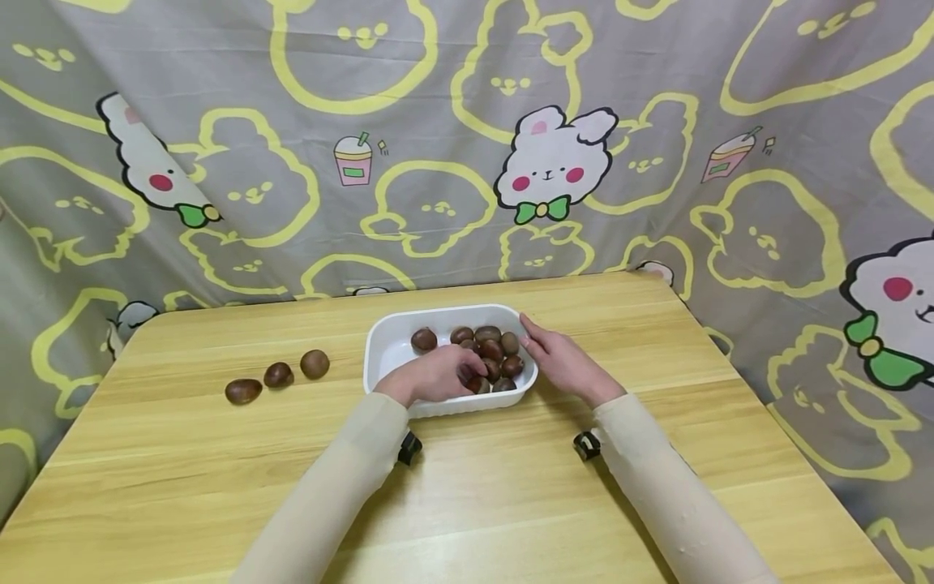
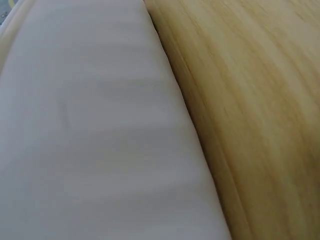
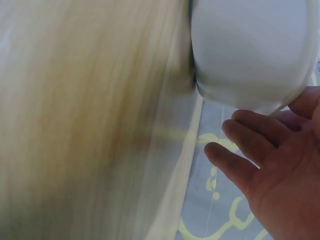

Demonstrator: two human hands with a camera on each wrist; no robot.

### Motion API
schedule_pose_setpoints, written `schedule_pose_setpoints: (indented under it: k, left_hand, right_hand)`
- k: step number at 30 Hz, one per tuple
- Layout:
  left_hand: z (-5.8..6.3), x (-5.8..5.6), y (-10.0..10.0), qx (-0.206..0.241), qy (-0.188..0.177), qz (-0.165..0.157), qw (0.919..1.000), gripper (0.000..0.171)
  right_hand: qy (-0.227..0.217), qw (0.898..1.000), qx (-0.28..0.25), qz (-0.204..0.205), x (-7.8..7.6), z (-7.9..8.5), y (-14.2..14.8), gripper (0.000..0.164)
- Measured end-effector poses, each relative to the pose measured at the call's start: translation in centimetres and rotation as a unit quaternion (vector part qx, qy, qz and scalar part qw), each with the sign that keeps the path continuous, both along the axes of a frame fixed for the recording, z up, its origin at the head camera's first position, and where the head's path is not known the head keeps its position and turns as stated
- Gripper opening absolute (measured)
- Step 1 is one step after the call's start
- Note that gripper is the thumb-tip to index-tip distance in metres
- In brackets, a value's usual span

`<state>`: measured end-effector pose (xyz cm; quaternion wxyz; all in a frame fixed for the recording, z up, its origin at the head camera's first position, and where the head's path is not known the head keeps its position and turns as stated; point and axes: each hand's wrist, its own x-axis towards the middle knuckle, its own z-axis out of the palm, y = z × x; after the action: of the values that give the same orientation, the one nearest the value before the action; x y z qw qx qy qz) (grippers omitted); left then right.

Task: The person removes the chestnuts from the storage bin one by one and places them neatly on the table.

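Observation:
A white ribbed dish (image 1: 390, 354) stands on the table, with several glossy brown chestnuts (image 1: 487, 333) gathered mostly in its right half. My left hand (image 1: 435, 373) reaches over the near rim into the dish, its fingers and thumb curled about a chestnut (image 1: 464, 375) among the others. Against the right end of the dish lies my right hand (image 1: 563, 361), fingers extended along the outside. In the right wrist view, that hand's spread fingers (image 3: 255, 132) touch the white end wall (image 3: 250, 55). The left wrist view shows the dish's ribbed side (image 2: 110, 120) but not the hand.
Left of the dish, three chestnuts lie in a slanting row on the wooden table (image 1: 496, 503); the middle one (image 1: 279, 375) is the smallest. A patterned grey curtain (image 1: 438, 105) hangs behind the table and along its right side. Black wrist devices (image 1: 586, 445) hang below both sleeves.

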<state>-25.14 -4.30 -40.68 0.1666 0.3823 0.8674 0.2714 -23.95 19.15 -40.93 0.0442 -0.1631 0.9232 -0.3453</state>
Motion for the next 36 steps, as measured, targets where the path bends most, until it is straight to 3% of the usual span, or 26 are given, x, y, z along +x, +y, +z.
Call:
schedule_pose_setpoints:
  k: [5, 14, 23, 30, 36]
  left_hand:
    - [0.0, 0.0, 0.0, -0.001, -0.012, 0.011, 0.9999, 0.030]
    - [0.1, 0.2, 0.1, -0.021, 0.015, 0.005, 0.9997, 0.029]
    - [0.2, 0.1, -0.4, -0.002, 0.031, -0.013, 0.9994, 0.029]
    - [0.9, 0.3, -2.2, 0.041, -0.012, 0.019, 0.9989, 0.031]
    - [2.0, 0.5, -4.9, 0.082, -0.047, 0.074, 0.9928, 0.033]
  right_hand:
    - [-0.001, 1.000, 0.001, 0.002, 0.0, 0.0, 0.0, 0.048]
    - [-0.004, 1.000, 0.002, 0.001, 0.1, 0.0, -0.1, 0.048]
    - [-0.002, 1.000, 0.003, -0.001, 0.0, 0.0, -0.1, 0.048]
    - [0.001, 1.000, 0.005, 0.000, 0.0, 0.1, 0.0, 0.048]
    - [-0.001, 1.000, 0.004, -0.003, 0.2, 0.2, 0.0, 0.048]
